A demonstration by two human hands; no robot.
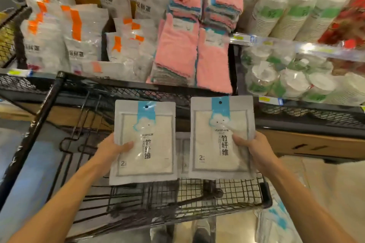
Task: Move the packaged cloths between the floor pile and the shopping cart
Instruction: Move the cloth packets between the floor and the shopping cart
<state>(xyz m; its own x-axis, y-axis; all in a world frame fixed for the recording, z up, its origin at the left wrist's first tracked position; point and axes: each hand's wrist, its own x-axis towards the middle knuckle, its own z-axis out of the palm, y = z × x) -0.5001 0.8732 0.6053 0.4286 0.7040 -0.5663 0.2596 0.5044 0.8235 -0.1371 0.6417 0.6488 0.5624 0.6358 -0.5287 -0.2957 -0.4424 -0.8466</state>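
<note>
Gripping outer edges, left hand [110, 149] and right hand [254, 149] hold separate cloth packs [145, 142] apart above cart [177, 197].

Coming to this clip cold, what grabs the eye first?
Two flat grey plastic packs of pale cloth, one pinched in the left hand, one in the right hand, held side by side above the black wire shopping cart. Behind them, stacked pink cloths fill the shelf's centre.
</note>
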